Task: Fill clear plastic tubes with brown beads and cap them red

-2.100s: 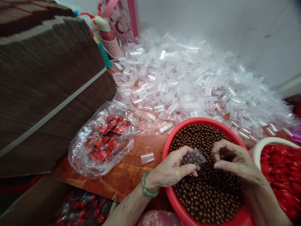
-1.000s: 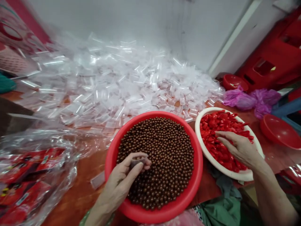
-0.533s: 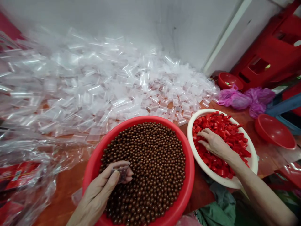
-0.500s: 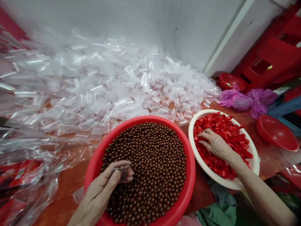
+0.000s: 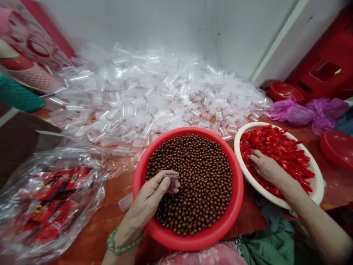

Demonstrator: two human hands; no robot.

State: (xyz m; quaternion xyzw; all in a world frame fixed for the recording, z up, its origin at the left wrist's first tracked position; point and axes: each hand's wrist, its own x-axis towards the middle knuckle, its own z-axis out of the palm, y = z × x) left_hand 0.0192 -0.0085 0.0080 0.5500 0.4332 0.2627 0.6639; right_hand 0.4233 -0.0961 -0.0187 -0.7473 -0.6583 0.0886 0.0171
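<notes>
My left hand (image 5: 154, 193), a green bead bracelet at its wrist, is closed around a small clear plastic tube (image 5: 171, 177). The tube looks brownish; I cannot tell whether anything is inside. Hand and tube are over the left part of a red basin (image 5: 139, 176) full of round, glossy brown balls (image 5: 193, 184) that look like chocolate. To the right, my right hand (image 5: 267, 169) reaches into a white basin (image 5: 318, 189) heaped with red plastic caps (image 5: 286, 147). Its fingers are bent together in the caps, and the fingertips are partly hidden.
A large heap of clear plastic tubes (image 5: 154, 95) lies along the wall. At left sits a clear bag (image 5: 93, 217) with red packets (image 5: 52, 213). Purple plastic bags (image 5: 292, 110) and red bowls (image 5: 338, 147) stand at right. Green cloth (image 5: 267, 246) hangs near the front edge.
The camera has turned left, so the basins appear further right and more of the left side shows. My right hand's fingers have drawn closer together among the red caps. My left hand still holds the tube.
</notes>
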